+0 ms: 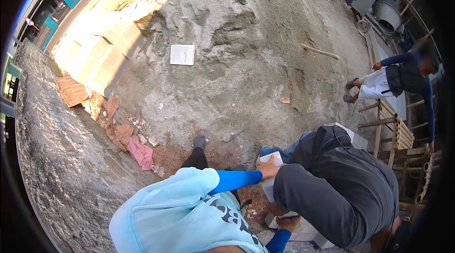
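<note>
At the lower right of centre, my left hand [270, 168] grips the upper part of a white building block [268, 189], fingers bent over its edge. Lower down, my right hand [288, 223] is closed at the edge of a pale block [287, 215]; whether this is the same block cannot be made out. Close beside my hands, a person in a dark grey shirt [350, 182] bends over and hides part of the blocks. A bare hand [277, 209], apparently that person's, shows between my two hands. More white blocks [303, 231] lie under the bent person.
A large sand heap [222, 30] rises ahead, with a white slab [182, 55] and a wooden handle [320, 51] on it. Another person [398, 75] stands right, near bamboo framing [400, 132]. A cement mixer [386, 13] is farther back. Cloths [140, 153] lie by the left wall.
</note>
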